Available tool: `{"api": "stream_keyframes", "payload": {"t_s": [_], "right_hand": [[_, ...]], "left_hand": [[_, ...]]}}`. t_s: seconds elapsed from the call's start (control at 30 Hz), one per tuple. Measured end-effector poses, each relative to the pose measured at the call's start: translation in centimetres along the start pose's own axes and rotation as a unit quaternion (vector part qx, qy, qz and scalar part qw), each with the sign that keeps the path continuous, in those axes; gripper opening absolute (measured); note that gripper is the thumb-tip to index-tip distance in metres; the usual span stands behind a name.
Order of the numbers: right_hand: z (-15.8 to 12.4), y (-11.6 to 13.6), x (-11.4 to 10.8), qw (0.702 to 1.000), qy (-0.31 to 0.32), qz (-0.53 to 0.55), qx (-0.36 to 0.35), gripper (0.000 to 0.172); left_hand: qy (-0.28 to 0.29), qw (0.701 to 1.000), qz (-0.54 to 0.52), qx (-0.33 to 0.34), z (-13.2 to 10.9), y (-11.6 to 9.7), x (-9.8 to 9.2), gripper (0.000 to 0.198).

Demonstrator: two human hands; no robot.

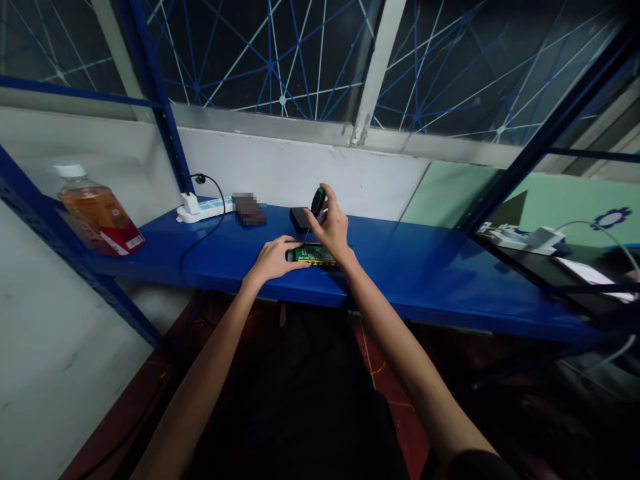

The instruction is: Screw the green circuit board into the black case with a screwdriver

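Counting, I see one screwdriver (317, 201) above one green circuit board (314, 254) on the blue shelf (415, 263); the right hand (332, 227) curls round its handle, the left hand (274, 259), half-spread, clasps the board's left end

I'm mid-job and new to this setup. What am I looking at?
No machine here: these are a person's two bare hands. The single picture comes from a camera worn on the head, looking forward and down, so you see roughly what the wearer sees. The left hand holds the left end of a green board. The right hand grips what looks like a screwdriver, its thin shaft pointing down toward the board. Farther left on the blue shelf are a white-capped bottle and a white power strip; a flat black object lies behind the hands.
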State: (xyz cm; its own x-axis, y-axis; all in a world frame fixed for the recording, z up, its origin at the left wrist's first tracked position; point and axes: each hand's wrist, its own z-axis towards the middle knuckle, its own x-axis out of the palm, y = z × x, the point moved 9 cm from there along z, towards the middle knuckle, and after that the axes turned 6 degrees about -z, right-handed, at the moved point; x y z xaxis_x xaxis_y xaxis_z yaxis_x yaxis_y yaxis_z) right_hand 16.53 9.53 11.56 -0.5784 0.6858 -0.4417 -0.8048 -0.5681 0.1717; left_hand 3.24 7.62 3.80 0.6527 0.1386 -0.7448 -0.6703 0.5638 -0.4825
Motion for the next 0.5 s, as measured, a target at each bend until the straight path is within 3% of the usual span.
{"api": "stream_keyframes", "payload": {"t_s": [0.13,0.33,0.5], "right_hand": [[-0.07,-0.25,0.61,1.0,0.03,0.002,0.005,0.067],[-0.11,0.09,0.22,1.0,0.008,0.007,0.002,0.074],[-0.19,0.38,0.23,1.0,0.017,0.013,0.001,0.064]], "left_hand": [[0.0,1.0,0.0,0.006,-0.04,-0.19,-0.06,0.06],[-0.002,1.0,0.001,0.003,-0.03,-0.18,-0.07,0.059],[-0.003,1.0,-0.003,0.009,-0.01,-0.3,-0.08,0.058]]}}
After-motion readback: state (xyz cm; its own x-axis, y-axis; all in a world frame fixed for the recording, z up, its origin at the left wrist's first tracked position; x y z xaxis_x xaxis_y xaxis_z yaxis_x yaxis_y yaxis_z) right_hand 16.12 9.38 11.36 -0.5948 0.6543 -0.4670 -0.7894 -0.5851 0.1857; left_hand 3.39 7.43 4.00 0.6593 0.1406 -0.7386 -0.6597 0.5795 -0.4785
